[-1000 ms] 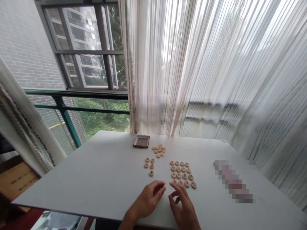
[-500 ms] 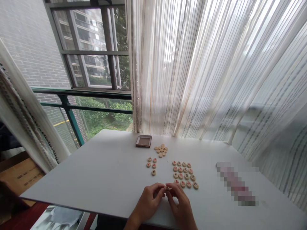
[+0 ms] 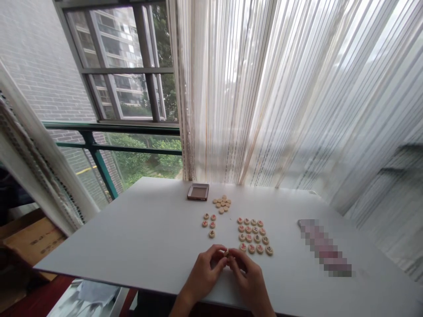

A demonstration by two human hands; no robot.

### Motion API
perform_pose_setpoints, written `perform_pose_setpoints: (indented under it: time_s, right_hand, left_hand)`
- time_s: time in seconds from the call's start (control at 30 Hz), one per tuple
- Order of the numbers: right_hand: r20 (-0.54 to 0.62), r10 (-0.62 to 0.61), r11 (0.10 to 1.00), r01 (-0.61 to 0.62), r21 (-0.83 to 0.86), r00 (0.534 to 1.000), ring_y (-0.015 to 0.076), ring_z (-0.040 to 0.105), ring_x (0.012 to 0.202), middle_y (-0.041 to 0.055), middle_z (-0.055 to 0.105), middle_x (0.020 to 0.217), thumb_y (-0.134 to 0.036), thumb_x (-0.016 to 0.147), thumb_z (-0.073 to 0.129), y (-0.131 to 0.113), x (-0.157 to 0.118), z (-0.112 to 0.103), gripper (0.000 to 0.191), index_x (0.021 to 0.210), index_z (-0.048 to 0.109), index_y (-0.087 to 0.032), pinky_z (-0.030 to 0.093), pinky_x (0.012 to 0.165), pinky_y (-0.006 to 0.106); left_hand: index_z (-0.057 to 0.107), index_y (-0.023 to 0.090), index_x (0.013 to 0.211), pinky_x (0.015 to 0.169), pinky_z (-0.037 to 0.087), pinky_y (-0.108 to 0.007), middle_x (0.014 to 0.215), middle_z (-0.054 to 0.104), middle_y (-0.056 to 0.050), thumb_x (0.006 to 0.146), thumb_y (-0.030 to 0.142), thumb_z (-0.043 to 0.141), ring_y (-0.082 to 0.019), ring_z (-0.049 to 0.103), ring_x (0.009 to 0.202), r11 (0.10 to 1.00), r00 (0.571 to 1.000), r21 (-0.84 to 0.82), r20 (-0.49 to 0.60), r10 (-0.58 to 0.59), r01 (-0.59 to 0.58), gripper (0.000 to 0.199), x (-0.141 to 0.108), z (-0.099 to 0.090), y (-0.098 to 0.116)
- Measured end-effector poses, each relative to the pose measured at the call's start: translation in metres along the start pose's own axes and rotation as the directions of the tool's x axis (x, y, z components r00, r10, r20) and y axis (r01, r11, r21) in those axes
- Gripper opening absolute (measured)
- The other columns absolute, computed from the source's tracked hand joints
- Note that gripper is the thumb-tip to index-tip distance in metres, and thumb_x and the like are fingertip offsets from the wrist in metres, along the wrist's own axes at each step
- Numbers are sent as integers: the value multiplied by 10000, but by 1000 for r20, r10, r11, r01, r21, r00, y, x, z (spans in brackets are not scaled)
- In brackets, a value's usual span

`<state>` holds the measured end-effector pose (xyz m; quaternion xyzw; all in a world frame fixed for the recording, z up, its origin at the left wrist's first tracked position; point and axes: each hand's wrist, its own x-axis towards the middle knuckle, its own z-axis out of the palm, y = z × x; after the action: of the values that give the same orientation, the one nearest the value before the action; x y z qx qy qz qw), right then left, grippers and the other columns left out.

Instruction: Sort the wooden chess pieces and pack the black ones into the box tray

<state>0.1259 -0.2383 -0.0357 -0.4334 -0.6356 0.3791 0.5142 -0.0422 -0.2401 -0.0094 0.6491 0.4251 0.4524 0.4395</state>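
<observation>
One round piece is held up above the tabletop, a little in from its near edge and mostly covered by fingers; the left hand and the right hand both pinch it between thumb and fingertips; a second ago only the left hand had it, with the right hand's fingers parted just beside it, and half a second ago the two hands had already met on it.

Both forearms come in over the near edge; the hands angle toward each other, fingers curved and fingertips converging.

Just beyond the right hand, toward the tabletop's right edge, lie sixteen marked pieces in four rows of four, characters upward; beyond the left hand are five more marked pieces, two pairs and a single one nearest the near edge; both counts match the earlier frames.

Farther out, toward the far edge, sits a cluster of about ten plain-faced discs, some touching; one shallow open tray stands close to that edge, nearer its left corner than the discs; one pixelated object lies toward the right edge, its identity unreadable.
</observation>
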Motion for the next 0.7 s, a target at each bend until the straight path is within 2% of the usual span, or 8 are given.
perform_pose_setpoints:
  time_s: [0.13, 0.27, 0.47, 0.7]
  right_hand:
    - [45, -94, 993, 97, -68, 995, 222, 761, 837, 92, 771, 1016, -398, 931, 629, -2, 1, 0, 330, 1196, 688, -210, 627, 789, 309]
    - [32, -162, 978, 165, -127, 986, 205, 746, 790, 87, 767, 984, -385, 944, 612, 2, 1, 1, 314, 1191, 699, -212, 626, 752, 293]
    - [-3, -168, 969, 164, -183, 986, 210, 742, 830, 96, 765, 1048, -404, 958, 591, 7, 2, -1, 329, 1211, 697, -223, 626, 774, 301]
    - [-18, -82, 989, 79, -125, 997, 222, 755, 856, 103, 767, 1061, -434, 948, 596, 6, 0, -1, 339, 1181, 687, -205, 628, 792, 302]
  left_hand:
    - [643, 200, 1108, 799, 558, -290, 896, 776, -57, 937, 471, 602, -207, 729, 836, 999, 1000, -37, -15, -27, 27, 324, 1, -1, -3]
    - [649, 188, 1091, 769, 558, -292, 843, 762, -49, 932, 508, 594, -204, 716, 798, 998, 999, -35, -24, -48, 47, 362, 1, -2, -4]
    - [638, 201, 1144, 811, 557, -308, 905, 762, -59, 927, 459, 619, -206, 708, 839, 998, 1000, -60, 4, -22, 23, 337, 1, -2, -3]
    - [623, 198, 1129, 821, 558, -306, 885, 759, -50, 928, 422, 635, -202, 712, 846, 996, 999, -79, 7, -32, 33, 301, 2, -2, -2]
